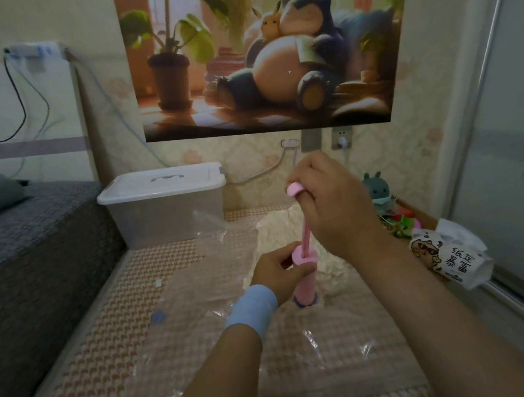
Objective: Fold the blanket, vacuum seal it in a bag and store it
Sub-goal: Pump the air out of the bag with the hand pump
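While left hand (277, 272) grips the upright pink pump barrel (305, 285) on the vacuum bag (189, 311) valve (306, 303), right hand (332, 203) clasps the raised plunger handle (294, 189) directly above, white blanket (278, 226) bagged just beyond, far side.

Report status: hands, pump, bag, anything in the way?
Left hand grips pump, right hand holds handle, rod extended. Pump upright on bag, blanket inside. Box behind, lid on.

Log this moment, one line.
left hand: grips pump | right hand: holds plunger handle, raised | pump: upright on bag
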Demonstrator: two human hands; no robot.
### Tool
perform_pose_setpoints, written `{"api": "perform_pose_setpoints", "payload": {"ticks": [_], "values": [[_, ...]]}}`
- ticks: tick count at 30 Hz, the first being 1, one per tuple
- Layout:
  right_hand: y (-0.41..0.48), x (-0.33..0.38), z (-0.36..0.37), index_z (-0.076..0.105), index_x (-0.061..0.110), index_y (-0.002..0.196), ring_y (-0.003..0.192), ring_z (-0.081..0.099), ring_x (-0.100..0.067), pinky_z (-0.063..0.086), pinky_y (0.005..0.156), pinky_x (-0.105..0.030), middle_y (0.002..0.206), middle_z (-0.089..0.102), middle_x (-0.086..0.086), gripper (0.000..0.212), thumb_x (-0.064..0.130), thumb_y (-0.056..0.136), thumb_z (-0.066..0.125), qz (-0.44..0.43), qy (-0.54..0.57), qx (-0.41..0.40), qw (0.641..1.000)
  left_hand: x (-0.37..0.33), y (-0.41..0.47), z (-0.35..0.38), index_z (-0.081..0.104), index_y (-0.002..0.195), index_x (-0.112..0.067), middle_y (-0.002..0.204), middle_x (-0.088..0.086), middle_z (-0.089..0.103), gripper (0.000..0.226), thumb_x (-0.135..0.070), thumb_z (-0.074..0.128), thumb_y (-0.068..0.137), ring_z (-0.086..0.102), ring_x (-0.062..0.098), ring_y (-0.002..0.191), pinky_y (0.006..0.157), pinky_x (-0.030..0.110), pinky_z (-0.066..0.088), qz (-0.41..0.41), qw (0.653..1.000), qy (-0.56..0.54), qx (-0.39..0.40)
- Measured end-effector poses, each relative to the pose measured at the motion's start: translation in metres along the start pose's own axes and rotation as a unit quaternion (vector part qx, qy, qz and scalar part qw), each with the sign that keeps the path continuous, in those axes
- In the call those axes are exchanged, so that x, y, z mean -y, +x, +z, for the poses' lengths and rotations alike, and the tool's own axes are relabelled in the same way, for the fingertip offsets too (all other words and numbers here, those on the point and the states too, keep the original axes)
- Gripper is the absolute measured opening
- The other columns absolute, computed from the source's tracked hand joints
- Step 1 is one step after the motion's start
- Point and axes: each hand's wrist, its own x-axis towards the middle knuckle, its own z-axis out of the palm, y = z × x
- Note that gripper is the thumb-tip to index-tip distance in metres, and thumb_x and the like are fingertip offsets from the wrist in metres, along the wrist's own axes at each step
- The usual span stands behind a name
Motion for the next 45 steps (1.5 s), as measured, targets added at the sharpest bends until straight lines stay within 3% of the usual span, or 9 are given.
{"api": "perform_pose_setpoints", "payload": {"ticks": [8, 11, 16, 22, 25, 29, 35, 39, 45], "values": [[-0.068, -0.027, 0.067, 0.068, 0.019, 0.094, 0.085, 0.055, -0.027, 0.048, 0.069, -0.047, 0.098, 0.053, -0.002, 0.019, 0.016, 0.086, 0.051, 0.137, 0.065, 0.267, 0.952, 0.004, -0.001, -0.002, 0.070, 0.097, -0.017, 0.093, -0.003, 0.071, 0.013, -0.015, 0.067, 0.084, 0.066, 0.010, 0.090, 0.072, 0.018, 0.048, -0.006, 0.998, 0.050, -0.026], [-0.056, -0.023, 0.058, 0.065, 0.017, 0.091, 0.082, 0.055, -0.029, 0.046, 0.068, -0.046, 0.097, 0.051, -0.004, 0.013, 0.009, 0.085, 0.057, 0.132, 0.066, 0.255, 0.956, 0.004, -0.001, -0.002, 0.069, 0.089, -0.021, 0.087, -0.006, 0.071, 0.010, -0.013, 0.070, 0.083, 0.064, 0.006, 0.085, 0.071, 0.016, 0.050, -0.004, 0.999, 0.020, -0.025], [-0.013, -0.010, 0.022, 0.067, 0.013, 0.095, 0.082, 0.055, -0.023, 0.045, 0.069, -0.038, 0.101, 0.054, -0.005, 0.014, 0.012, 0.094, 0.053, 0.087, 0.055, 0.128, 0.986, 0.004, 0.000, 0.001, 0.064, 0.126, -0.015, 0.117, -0.001, 0.068, 0.049, -0.013, 0.077, 0.079, 0.062, 0.010, 0.109, 0.094, 0.031, 0.052, 0.002, 1.000, -0.021, -0.008], [-0.008, -0.009, 0.007, 0.069, 0.012, 0.100, 0.091, 0.059, -0.021, 0.048, 0.076, -0.036, 0.103, 0.061, -0.003, 0.026, 0.017, 0.094, 0.044, 0.040, 0.108, 0.041, 0.993, 0.005, -0.001, 0.002, 0.061, 0.130, -0.019, 0.124, -0.003, 0.065, 0.054, -0.018, 0.077, 0.078, 0.060, 0.010, 0.114, 0.099, 0.035, 0.050, 0.002, 1.000, 0.001, -0.001], [-0.026, -0.018, 0.025, 0.072, 0.013, 0.111, 0.102, 0.059, -0.022, 0.048, 0.086, -0.039, 0.114, 0.064, -0.003, 0.035, 0.020, 0.091, 0.044, 0.057, 0.113, 0.093, 0.988, 0.004, -0.002, 0.000, 0.065, 0.122, -0.021, 0.114, -0.005, 0.069, 0.043, -0.018, 0.075, 0.081, 0.062, 0.007, 0.108, 0.095, 0.032, 0.051, 0.022, 0.999, 0.024, 0.005], [-0.071, -0.037, 0.062, 0.068, 0.026, 0.124, 0.124, 0.050, -0.026, 0.038, 0.103, -0.044, 0.143, 0.053, 0.002, 0.038, 0.020, 0.091, 0.049, 0.128, 0.059, 0.270, 0.953, 0.003, 0.002, -0.004, 0.067, 0.106, -0.025, 0.104, -0.006, 0.071, 0.026, -0.021, 0.073, 0.081, 0.064, 0.008, 0.104, 0.091, 0.034, 0.053, 0.006, 0.999, 0.048, 0.009], [-0.077, -0.043, 0.070, 0.045, 0.031, 0.147, 0.138, 0.036, -0.010, 0.030, 0.102, -0.014, 0.157, 0.031, 0.007, 0.055, 0.015, 0.095, 0.057, 0.205, 0.185, 0.247, 0.929, -0.001, 0.006, -0.009, 0.067, 0.114, -0.026, 0.105, -0.010, 0.071, 0.042, -0.009, 0.075, 0.076, 0.064, 0.003, 0.101, 0.086, 0.024, 0.054, 0.019, 0.999, 0.036, 0.027], [-0.089, -0.051, 0.067, 0.028, 0.040, 0.150, 0.110, 0.052, 0.001, 0.046, 0.083, -0.016, 0.138, 0.042, 0.014, 0.088, 0.027, 0.081, 0.080, 0.302, 0.291, 0.200, 0.886, 0.005, 0.010, -0.010, 0.063, 0.121, -0.019, 0.109, -0.005, 0.069, 0.056, -0.002, 0.078, 0.070, 0.065, 0.008, 0.100, 0.073, 0.015, 0.052, 0.007, 0.995, 0.066, 0.071], [-0.102, -0.059, 0.076, 0.053, 0.030, 0.113, 0.099, 0.060, -0.003, 0.054, 0.082, -0.030, 0.108, 0.061, 0.014, 0.059, 0.031, 0.066, 0.089, 0.325, 0.278, 0.186, 0.885, 0.014, 0.013, -0.006, 0.065, 0.112, -0.017, 0.096, -0.009, 0.067, 0.046, 0.004, 0.075, 0.073, 0.063, 0.006, 0.091, 0.065, 0.010, 0.051, 0.011, 0.996, 0.079, 0.046]]}}
